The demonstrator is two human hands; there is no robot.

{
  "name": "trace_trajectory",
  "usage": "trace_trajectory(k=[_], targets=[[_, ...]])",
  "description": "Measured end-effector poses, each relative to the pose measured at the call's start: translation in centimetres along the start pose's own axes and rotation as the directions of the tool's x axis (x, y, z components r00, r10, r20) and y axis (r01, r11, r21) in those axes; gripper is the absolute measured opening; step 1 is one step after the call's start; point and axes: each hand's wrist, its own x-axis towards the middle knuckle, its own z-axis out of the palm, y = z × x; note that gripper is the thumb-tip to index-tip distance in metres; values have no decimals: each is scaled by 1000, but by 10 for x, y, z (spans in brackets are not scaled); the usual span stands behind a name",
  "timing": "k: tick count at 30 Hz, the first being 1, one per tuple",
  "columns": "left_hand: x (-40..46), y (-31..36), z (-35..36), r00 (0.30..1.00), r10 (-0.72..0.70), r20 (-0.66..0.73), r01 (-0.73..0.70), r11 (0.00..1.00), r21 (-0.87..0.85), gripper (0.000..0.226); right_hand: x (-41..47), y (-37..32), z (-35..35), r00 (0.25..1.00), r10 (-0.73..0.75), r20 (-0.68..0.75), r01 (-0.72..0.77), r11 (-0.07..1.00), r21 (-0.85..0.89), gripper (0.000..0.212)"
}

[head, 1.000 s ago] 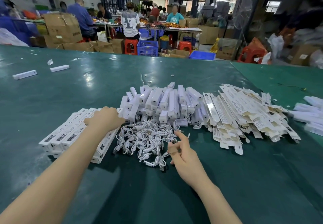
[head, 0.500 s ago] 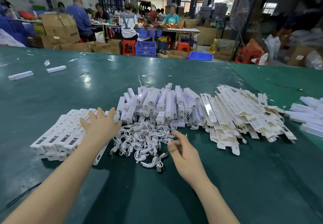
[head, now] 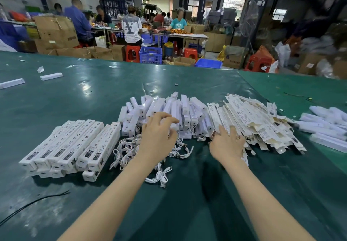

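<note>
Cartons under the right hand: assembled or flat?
Flat. The cartons lie as thin overlapping sheets, end flaps loose, under the right hand.

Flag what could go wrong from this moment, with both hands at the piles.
1. The left hand reaches across the tangled cable pile to the loose white units; its wrist could snag cables and drag them along.
2. Those units lean on each other, so lifting one may topple its neighbours.
3. The right hand presses into the slumped flat cartons; pulling one out may slide others off the heap.
</note>
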Motion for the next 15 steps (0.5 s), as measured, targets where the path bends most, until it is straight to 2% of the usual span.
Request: trace_trajectory(k=[2, 4, 5, 6, 8, 10, 11, 13, 15], targets=[[-3, 3, 5, 999, 48, -15, -48, 999, 3, 24, -2, 2, 0, 989, 27, -143, -16, 997, 78, 37], [-6, 6, 8, 995, 93, -39, -92, 996, 17, 24, -9, 5, 2, 929, 124, -348, -18, 956, 293, 37], [-7, 6, 9, 992, 116, -50, -115, 993, 21, 24, -14, 5, 1, 883, 203, -423, 11, 892, 452, 37], [-8, 7, 10, 990, 132, -50, -132, 991, 18, 24, -20, 6, 0, 840, 293, -456, 72, 774, 629, 36], [-8, 9, 12, 991, 131, 6, -130, 990, -48, 24, -32, 11, -3, 776, 475, -415, 242, 383, 891, 30], [-9, 14, 14, 988, 67, 136, -37, 977, -208, 25, -42, 19, -14, 778, 592, -211, 321, -85, 943, 23], [-11, 18, 15, 976, 17, 216, 48, 955, -294, 26, -43, 25, -19, 803, 587, -100, 312, -273, 910, 20], [-14, 27, 19, 929, -94, 358, 262, 849, -459, 25, -45, 32, -24, 879, 473, 58, 231, -530, 816, 17], [-16, 35, 24, 843, -196, 500, 491, 659, -570, 20, -47, 33, -24, 919, 363, 156, 130, -651, 748, 16]])
